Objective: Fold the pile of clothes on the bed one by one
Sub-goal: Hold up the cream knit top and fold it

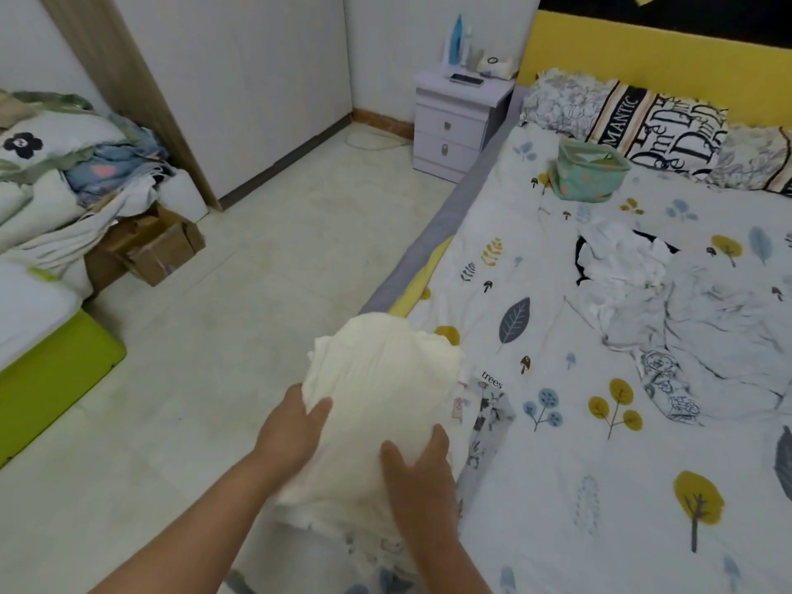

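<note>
Head: cream garment [377, 392] between both hands.

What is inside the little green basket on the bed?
Only the green basket's rim and a pale lining show. Its wall hides the bottom, so anything inside cannot be seen.

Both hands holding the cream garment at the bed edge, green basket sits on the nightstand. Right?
Not quite. The head view shows the green basket on the bed, in front of the pillows, not on the nightstand. The rest holds: left hand and right hand hold the cream garment at the bed edge.
</note>
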The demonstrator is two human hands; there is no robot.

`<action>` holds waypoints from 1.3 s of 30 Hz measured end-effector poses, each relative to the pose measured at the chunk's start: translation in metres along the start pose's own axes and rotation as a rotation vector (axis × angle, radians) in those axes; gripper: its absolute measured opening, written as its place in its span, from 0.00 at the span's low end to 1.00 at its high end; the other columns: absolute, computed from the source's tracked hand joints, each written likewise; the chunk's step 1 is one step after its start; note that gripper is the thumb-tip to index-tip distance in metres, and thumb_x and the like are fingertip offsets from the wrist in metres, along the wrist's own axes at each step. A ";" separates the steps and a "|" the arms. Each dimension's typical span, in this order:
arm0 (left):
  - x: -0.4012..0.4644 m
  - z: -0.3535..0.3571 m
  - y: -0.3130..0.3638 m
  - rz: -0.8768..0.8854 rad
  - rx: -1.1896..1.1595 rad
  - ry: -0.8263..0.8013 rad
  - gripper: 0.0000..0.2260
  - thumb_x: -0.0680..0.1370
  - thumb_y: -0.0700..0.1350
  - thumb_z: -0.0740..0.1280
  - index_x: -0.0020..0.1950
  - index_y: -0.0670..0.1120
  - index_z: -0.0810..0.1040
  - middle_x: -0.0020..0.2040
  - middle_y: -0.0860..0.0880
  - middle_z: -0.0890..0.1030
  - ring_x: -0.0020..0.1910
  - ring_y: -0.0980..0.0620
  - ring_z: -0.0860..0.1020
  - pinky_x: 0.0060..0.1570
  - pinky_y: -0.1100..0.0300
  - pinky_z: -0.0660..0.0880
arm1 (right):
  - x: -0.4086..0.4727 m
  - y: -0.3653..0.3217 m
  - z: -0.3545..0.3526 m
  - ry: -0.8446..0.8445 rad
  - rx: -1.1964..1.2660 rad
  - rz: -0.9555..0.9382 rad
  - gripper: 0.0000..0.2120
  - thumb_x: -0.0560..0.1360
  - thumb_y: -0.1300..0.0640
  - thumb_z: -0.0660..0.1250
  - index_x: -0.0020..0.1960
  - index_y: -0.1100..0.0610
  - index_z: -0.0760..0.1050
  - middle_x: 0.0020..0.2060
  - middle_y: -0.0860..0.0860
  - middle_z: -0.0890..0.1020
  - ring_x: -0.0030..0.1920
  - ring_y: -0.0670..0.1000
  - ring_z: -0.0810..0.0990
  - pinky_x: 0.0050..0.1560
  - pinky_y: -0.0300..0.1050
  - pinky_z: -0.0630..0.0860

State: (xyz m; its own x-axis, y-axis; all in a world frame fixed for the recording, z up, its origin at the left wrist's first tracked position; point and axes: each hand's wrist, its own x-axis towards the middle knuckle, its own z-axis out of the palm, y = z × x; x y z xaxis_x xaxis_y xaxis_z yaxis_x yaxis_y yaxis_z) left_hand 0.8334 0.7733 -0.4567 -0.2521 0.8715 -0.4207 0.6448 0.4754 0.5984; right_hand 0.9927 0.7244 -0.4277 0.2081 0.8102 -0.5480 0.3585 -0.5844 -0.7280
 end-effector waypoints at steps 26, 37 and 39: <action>0.031 0.034 -0.040 0.698 0.591 -0.082 0.26 0.80 0.59 0.41 0.73 0.47 0.60 0.72 0.41 0.64 0.72 0.43 0.59 0.67 0.50 0.51 | 0.009 0.040 0.052 0.128 -0.828 -0.252 0.34 0.65 0.40 0.57 0.65 0.56 0.71 0.62 0.64 0.75 0.61 0.66 0.74 0.51 0.65 0.75; 0.039 0.024 -0.018 0.651 0.658 -0.162 0.37 0.70 0.67 0.30 0.75 0.50 0.42 0.75 0.45 0.39 0.75 0.43 0.41 0.72 0.50 0.39 | 0.012 0.020 0.040 0.097 -0.888 -0.187 0.29 0.65 0.41 0.57 0.57 0.56 0.81 0.58 0.62 0.79 0.55 0.64 0.80 0.45 0.61 0.79; 0.039 0.016 -0.009 0.635 0.749 -0.162 0.36 0.71 0.67 0.31 0.75 0.52 0.39 0.75 0.47 0.35 0.75 0.46 0.38 0.72 0.51 0.38 | 0.010 0.007 0.032 0.062 -0.855 -0.158 0.32 0.69 0.38 0.61 0.68 0.54 0.71 0.68 0.65 0.68 0.66 0.65 0.70 0.59 0.64 0.71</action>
State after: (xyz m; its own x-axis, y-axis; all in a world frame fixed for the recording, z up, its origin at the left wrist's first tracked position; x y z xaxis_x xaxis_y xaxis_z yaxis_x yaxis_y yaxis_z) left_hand 0.8291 0.8007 -0.4898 0.3630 0.8845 -0.2929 0.9293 -0.3206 0.1836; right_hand 0.9685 0.7271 -0.4519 0.1387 0.8942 -0.4256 0.9424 -0.2513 -0.2209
